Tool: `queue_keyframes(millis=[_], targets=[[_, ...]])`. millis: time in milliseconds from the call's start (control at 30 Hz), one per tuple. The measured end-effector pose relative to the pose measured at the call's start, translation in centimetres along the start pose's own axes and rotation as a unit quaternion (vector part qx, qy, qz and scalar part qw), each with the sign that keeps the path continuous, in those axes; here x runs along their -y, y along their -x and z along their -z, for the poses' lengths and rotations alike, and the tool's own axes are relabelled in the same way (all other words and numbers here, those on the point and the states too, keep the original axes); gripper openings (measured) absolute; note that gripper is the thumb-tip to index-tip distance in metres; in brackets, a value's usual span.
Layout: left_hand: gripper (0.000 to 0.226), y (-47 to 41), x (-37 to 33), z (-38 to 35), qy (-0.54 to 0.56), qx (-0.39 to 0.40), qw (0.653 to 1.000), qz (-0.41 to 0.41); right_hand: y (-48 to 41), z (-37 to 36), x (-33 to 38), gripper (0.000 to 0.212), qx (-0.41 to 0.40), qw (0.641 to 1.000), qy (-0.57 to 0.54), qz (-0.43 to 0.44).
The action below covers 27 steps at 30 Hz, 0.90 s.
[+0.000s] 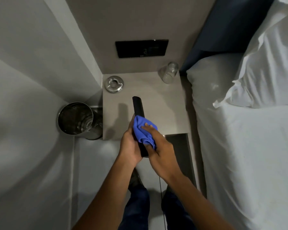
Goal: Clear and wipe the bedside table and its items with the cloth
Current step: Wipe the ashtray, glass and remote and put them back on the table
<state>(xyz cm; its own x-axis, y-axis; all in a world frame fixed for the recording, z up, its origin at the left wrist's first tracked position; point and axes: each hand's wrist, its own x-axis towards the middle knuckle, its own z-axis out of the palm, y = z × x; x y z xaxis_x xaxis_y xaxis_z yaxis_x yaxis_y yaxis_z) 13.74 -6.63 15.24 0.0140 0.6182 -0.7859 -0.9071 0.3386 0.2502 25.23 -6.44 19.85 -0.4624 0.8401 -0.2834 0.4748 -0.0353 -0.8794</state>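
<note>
Left hand (130,145) gripped the remote (138,108) above the bench (164,110); right hand (158,143) pinched the cloth (143,130) against it. Full-length strokes, with the remote turned between passes, would clean it best.

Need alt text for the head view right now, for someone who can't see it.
Left hand holds a black remote above the bedside table while the right hand rubs it with a blue cloth. A metal ashtray and an upturned glass sit at the table's back.
</note>
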Motion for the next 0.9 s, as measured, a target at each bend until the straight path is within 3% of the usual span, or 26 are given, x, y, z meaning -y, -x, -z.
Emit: queue_keyframes(millis=[167, 267, 367, 433, 500, 567, 667, 767, 900], targets=[[0.036, -1.5, -2.5, 1.5, 0.029, -0.045, 0.997, -0.056, 0.0, -2.2, -0.5, 0.049, 0.001, 1.0, -0.003, -0.016], [0.044, -2.9, -2.9, 1.7, 0.029, -0.065, 0.992, -0.107, -0.3, -1.9, -1.2, 0.044, -0.01, 0.999, -0.031, -0.028], [0.044, -4.4, -3.3, 1.2, -0.051, -0.112, 0.988, -0.094, -0.8, -0.8, -2.1, 0.03, -0.009, 0.996, -0.062, -0.055], [0.031, -6.0, -3.6, 1.0, -0.113, -0.156, 0.976, -0.104, -1.5, 0.2, -2.9, 0.014, -0.033, 0.992, -0.089, -0.089], [0.017, -7.4, -3.8, 0.6, -0.167, -0.169, 0.964, -0.12, -2.2, 1.3, -3.6, 0.012, -0.081, 0.972, -0.15, -0.162], [0.019, -9.2, -4.0, -0.2, -0.213, -0.183, 0.949, -0.141, -4.3, 2.9, -4.6, 0.01, -0.139, 0.946, -0.197, -0.217], [0.035, -12.5, -3.9, -1.1, -0.338, -0.24, 0.893, -0.177, -7.7, 5.1, -5.7, 0.011, -0.199, 0.925, -0.224, -0.234], [0.058, -16.8, -3.3, -1.9, -0.511, -0.279, 0.792, -0.185, -11.2, 6.8, -7.3, 0.014, -0.199, 0.912, -0.254, -0.253], [0.046, -20.9, -1.9, -1.8, -0.597, -0.286, 0.716, -0.22, -13.8, 8.7, -9.1, 0.011, -0.179, 0.905, -0.273, -0.273]])
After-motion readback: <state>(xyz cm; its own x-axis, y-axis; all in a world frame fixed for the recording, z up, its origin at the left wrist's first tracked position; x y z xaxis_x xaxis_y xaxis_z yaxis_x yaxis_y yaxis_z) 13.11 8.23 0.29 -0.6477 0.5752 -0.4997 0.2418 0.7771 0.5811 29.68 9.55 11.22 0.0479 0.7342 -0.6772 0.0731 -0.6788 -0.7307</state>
